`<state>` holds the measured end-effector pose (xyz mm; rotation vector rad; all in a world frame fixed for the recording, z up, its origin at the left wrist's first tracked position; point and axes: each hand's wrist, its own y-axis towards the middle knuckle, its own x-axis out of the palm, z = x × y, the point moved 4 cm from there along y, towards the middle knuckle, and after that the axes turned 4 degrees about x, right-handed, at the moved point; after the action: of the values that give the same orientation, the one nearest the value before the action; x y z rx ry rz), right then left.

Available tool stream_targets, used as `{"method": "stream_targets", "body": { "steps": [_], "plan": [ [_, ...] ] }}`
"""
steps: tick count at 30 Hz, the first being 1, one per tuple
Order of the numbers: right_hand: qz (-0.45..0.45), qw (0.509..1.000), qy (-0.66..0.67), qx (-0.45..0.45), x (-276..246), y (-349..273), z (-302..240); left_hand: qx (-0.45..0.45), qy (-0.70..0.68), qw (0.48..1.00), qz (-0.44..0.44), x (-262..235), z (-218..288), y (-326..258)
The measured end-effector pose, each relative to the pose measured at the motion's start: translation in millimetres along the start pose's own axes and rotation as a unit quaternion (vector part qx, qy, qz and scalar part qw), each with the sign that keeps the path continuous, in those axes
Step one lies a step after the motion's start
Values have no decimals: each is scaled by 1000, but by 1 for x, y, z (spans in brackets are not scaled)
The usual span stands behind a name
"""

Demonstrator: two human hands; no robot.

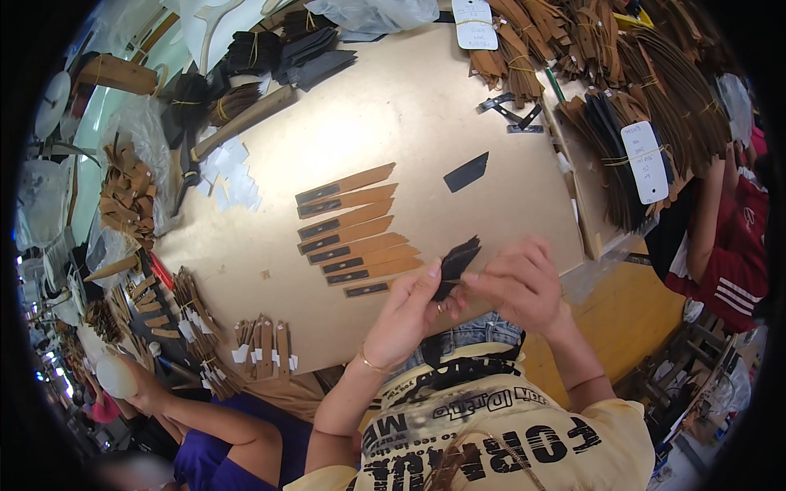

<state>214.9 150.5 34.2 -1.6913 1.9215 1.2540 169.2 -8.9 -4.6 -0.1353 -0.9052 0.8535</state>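
Note:
My left hand (pixel 403 315) grips a small stack of black leather pieces (pixel 461 259) with slanted, jagged ends, low over the table's near edge. At the stack's right side, the fingers of my right hand (pixel 524 286) are pinched together; what lies between them is too small to make out. Left of my hands, several brown leather strips (pixel 372 214) lie in a slanted column. Dark slotted pieces (pixel 318 194) cover their left ends. A lone black leather piece (pixel 467 173) lies flat farther off, beyond the stack.
Small black slotted parts (pixel 524 128) lie at the far right. Tied brown bundles (pixel 655 106) and a black bundle (pixel 603 159) crowd the right edge. A hammer (pixel 237 124) lies far left. Co-workers' arms (pixel 211 416) show on both sides.

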Motion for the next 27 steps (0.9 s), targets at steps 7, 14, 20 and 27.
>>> {"method": "stream_targets", "body": {
  "steps": [7, 14, 20, 27],
  "plan": [
    [44, 955, 80, 283, -15, 12, 38, 98, 14, 992, 75, -21, 23, 0],
    [8, 956, 17, 293, 14, 28, 77, 91, 74, 992, 47, -27, 36, 0],
    [97, 961, -45, 253, 21, 23, 70, 59, 80, 994, 35, -13, 27, 6],
    [47, 980, 83, 177, 3, 18, 32, 27, 41, 999, 0, -9, 22, 15]
  ]
}}
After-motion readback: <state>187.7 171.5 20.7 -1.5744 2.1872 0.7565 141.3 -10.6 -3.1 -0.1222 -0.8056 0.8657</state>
